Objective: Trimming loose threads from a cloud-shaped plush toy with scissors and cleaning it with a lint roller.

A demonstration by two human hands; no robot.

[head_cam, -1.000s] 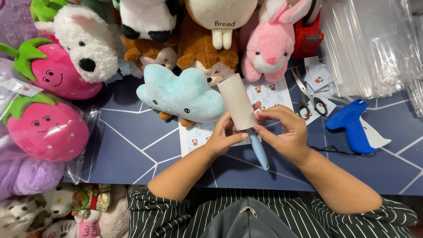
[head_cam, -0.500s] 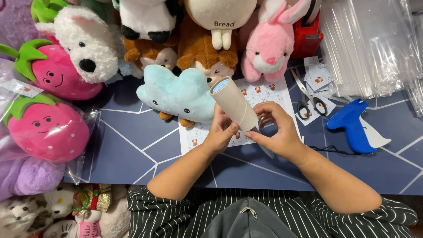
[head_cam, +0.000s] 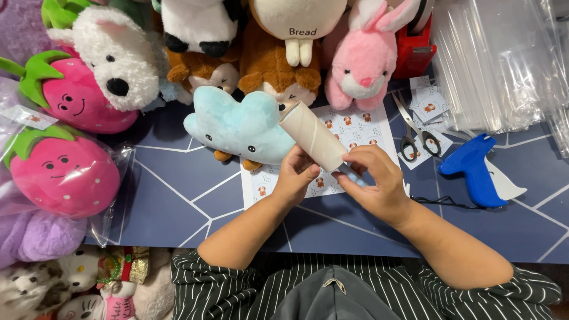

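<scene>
Cream paper, rolled into a tube (head_cam: 312, 136), sits between both hands above the blue table (head_cam: 178, 195). Left hand (head_cam: 296, 176) curls loosely round the tube's lower end from below, fingers bent against it. Right hand (head_cam: 379, 181) pinches the same end, thumb and fingertips closed on it and on a pale blue bit there. Tube tilts up-left, its open mouth near the blue cloud plush (head_cam: 237, 127), over a sticker sheet (head_cam: 349, 127).

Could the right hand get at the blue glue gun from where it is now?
Probably yes: the blue glue gun lies uncovered on the table right of the right hand, though that hand now grips the cardboard tube.
</scene>
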